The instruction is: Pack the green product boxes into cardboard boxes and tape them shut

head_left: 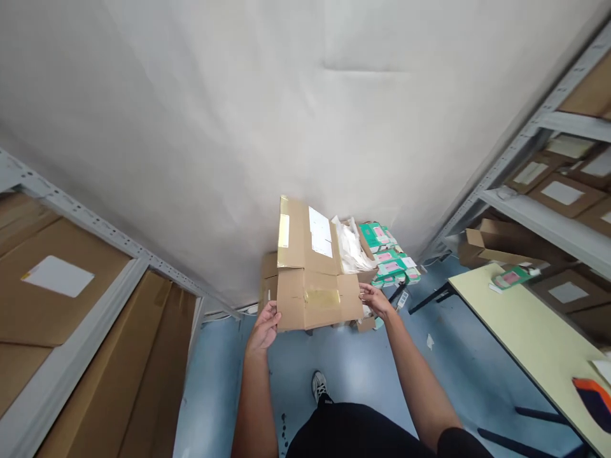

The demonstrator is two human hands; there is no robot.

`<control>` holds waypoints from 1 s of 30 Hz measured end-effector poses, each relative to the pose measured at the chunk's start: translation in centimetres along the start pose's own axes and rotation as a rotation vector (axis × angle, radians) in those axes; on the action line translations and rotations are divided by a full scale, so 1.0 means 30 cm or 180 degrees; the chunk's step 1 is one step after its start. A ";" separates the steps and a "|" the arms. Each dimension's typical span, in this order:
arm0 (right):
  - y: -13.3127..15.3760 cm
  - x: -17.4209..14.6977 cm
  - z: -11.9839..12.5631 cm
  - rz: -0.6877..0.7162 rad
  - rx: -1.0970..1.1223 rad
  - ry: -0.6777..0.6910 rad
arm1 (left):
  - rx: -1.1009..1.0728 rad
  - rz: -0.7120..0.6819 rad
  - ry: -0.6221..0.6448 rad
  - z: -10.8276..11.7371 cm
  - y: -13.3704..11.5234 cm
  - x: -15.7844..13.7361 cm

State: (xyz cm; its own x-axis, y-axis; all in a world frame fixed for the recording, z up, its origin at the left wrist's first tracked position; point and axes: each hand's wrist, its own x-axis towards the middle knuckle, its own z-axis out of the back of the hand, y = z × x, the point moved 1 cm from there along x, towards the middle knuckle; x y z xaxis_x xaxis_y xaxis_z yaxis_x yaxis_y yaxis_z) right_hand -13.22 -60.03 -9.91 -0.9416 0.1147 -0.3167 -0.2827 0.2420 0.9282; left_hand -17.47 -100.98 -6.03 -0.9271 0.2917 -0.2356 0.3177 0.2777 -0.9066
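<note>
Because the brown cardboard carton with yellowish tape (pixel 322 299) is held only by its side edges, it could sag or twist between the two hands. The left hand (pixel 266 327) has its grip clamped on the lower left edge, fingers and thumb pinching the board; the right hand (pixel 375 299) has its grip clamped on the right edge, a little higher. Held aloft in front of the body, the carton might tip if one side slipped first — I cannot tell what, if anything, is inside. Beyond it spreads a brown cardboard panel with a white label (pixel 321 231); a soft crease could let that flop or tear. Below, a white-and-dark laced shoe (pixel 319 384) stands on the glossy blue floor (pixel 353 362), where a dropped carton might land on the foot. Past the panel, crumpled white wrapping (pixel 352 248) and stacked green-and-pink boxes (pixel 389 257) sit close — a sideways swing could knock the stack. To the right, the pale yellow surface on black legs (pixel 515 305) is well apart, so a bump there looks less likely; behind everything rises the plain off-white wall (pixel 286 127).
</note>
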 end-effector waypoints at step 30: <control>0.067 -1.148 1.288 0.1179 0.0879 -0.2969 | 0.0907 0.0951 0.2170 -1.602 0.456 0.342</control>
State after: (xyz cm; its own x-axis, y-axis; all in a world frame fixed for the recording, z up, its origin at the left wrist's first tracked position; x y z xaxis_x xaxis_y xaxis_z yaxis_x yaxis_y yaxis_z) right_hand 25.73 -26.25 -4.68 -0.4121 0.8978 -0.1555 0.1579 0.2384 0.9583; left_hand -13.07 -50.18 -4.03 -0.4554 0.8382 -0.3002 0.3850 -0.1187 -0.9152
